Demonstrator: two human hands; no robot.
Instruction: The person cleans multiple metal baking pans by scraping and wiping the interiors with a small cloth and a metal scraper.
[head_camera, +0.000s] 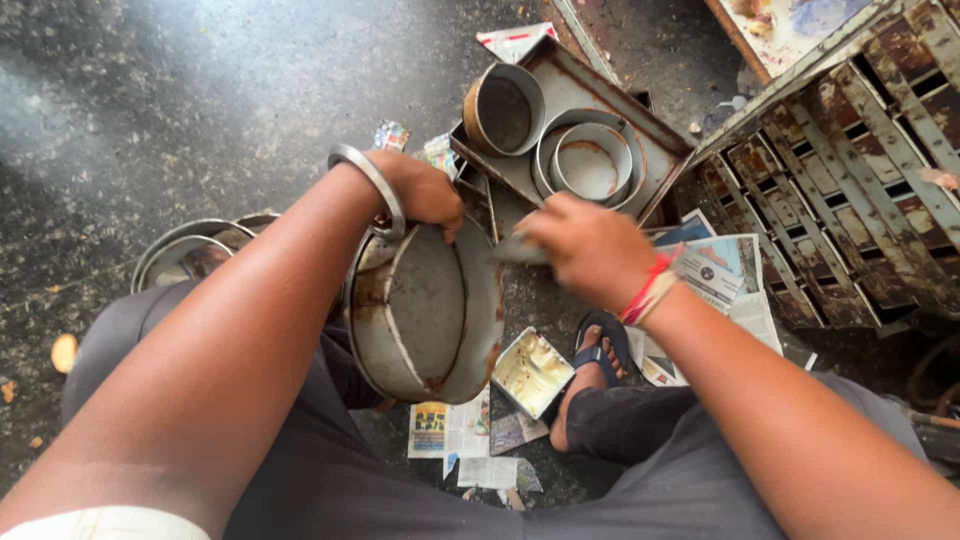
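Note:
My left hand (425, 190) grips the top rim of a round metal baking pan (428, 312), held on edge over my lap with its greased inside facing right. A steel bangle circles that wrist. My right hand (590, 247) is closed on a small flat piece (515, 250), blurred, pressed against the pan's right rim. A red thread band sits on the right wrist. Below the pan, a small square tin of pale grease (531, 371) rests on the floor beside my sandalled foot (592, 372).
A rectangular metal tray (655, 140) ahead holds a round tin (503, 110) and nested round pans (588, 160). More round pans (185, 255) lie at the left. Newspaper sheets (715, 280) cover the dark floor. A rusty metal rack (850, 190) stands at the right.

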